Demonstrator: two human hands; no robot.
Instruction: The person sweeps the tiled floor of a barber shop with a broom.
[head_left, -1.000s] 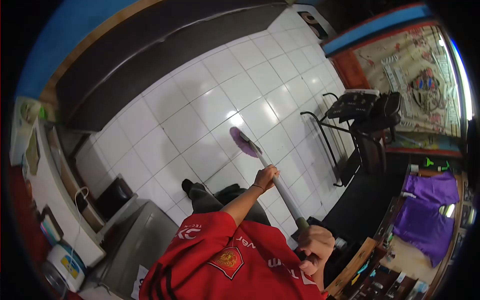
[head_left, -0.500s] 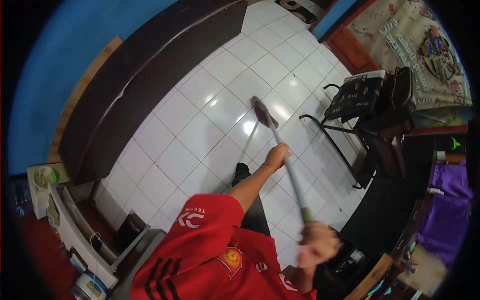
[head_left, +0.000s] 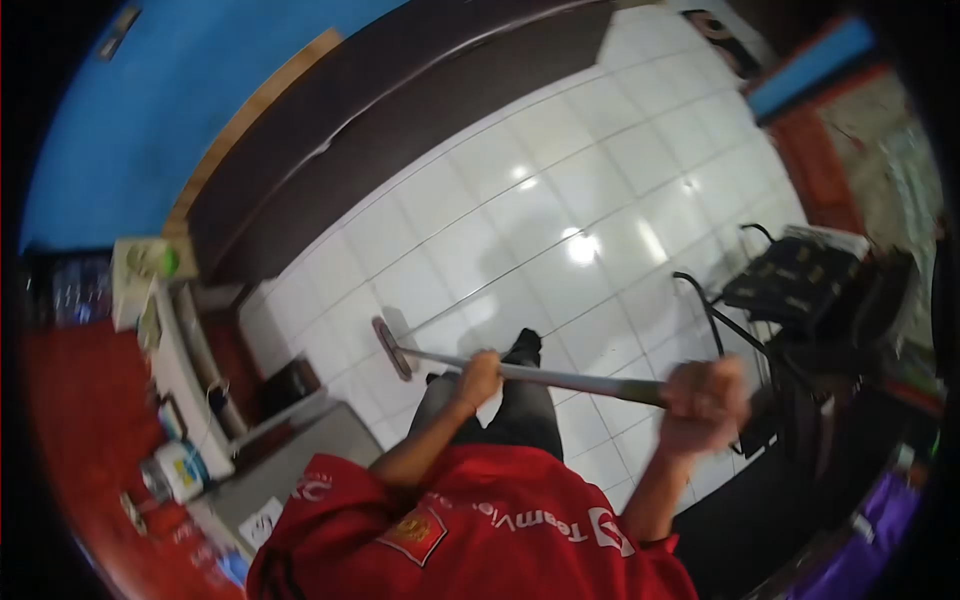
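A mop with a grey shaft [head_left: 560,377] slants across in front of my body. My left hand [head_left: 481,379] is closed around the lower part of the shaft. Up at the green grip [head_left: 638,391], my right hand [head_left: 706,404] is wrapped round the end of the handle, slightly blurred. The narrow brownish-purple mop head [head_left: 391,348] rests on the white tiled floor [head_left: 480,255], to the left of my feet.
A long dark brown bench-like piece [head_left: 330,150] runs along the blue wall. On the right stand a black metal-framed chair [head_left: 790,280] and bags. A grey cabinet [head_left: 300,470] and a white shelf unit [head_left: 185,350] are close on the left.
The mop head has swept from the floor ahead to the left, near my feet. Both hands still hold the handle, which has swung from steep to nearly level in view.
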